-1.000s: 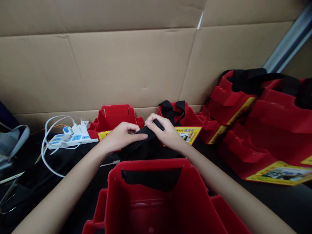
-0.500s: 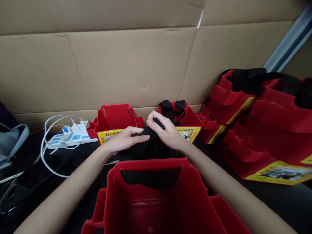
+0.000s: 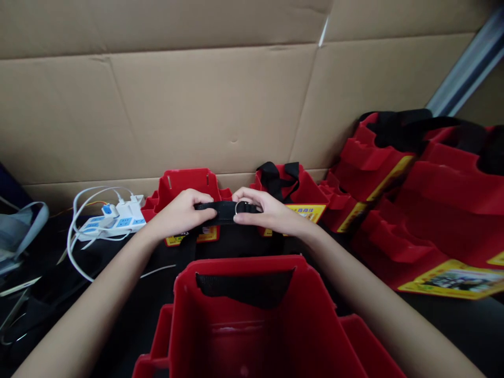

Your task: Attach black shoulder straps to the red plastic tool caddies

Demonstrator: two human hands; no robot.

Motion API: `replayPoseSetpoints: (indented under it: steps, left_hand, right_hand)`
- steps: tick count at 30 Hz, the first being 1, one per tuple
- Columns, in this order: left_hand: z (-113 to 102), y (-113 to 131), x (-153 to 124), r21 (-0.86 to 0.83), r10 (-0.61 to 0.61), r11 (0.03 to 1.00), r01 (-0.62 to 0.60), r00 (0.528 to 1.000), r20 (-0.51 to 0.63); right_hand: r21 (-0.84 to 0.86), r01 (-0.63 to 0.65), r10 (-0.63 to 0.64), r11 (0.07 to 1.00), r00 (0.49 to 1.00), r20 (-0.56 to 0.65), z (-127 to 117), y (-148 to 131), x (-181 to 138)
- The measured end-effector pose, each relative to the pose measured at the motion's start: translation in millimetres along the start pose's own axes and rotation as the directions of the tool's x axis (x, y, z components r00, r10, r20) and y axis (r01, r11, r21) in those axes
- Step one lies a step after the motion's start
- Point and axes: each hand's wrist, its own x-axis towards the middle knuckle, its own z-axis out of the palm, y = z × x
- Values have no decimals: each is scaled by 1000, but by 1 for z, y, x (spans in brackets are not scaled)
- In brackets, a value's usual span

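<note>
My left hand point(image 3: 179, 214) and my right hand point(image 3: 263, 211) both grip a black webbing strap point(image 3: 223, 211), stretched level between them just beyond a red plastic bin point(image 3: 252, 325). A metal ring point(image 3: 240, 207) sits on the strap at my right fingertips. The strap's ends drop down behind the bin's far wall. A band of the same black webbing point(image 3: 246, 287) lies along the inside of that wall.
Two small red bins with yellow labels point(image 3: 189, 186) point(image 3: 293, 191) stand against a cardboard wall point(image 3: 220, 100). Several larger red bins with black straps are stacked at right point(image 3: 413, 199). A white power strip with cables point(image 3: 112, 220) lies at left.
Both hands have spread apart and lifted slightly, pulling the bunched strap out flat between them. The metal ring has come into sight at my right fingers.
</note>
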Motion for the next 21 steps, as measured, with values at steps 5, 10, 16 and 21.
replayPoseSetpoints:
  steps: [5,10,16,21]
  left_hand:
    - [-4,3,-3,220,-10,976,9,1000,2]
    - [-6,5,-5,235,-5,972,-8,998,55]
    - [-2,13,-8,-65,58,996,-56,998,27]
    - [-5,6,-4,-72,-70,995,74,996,64]
  right_hand:
    - [-5,-121,121,993,991,55,1,10,3]
    - [-55,-35,37,998,998,45,0,7,3]
    - [-31,45,-44,999,999,10,2,-2,1]
    - [24,34,-34,999,999,7,2,0,2]
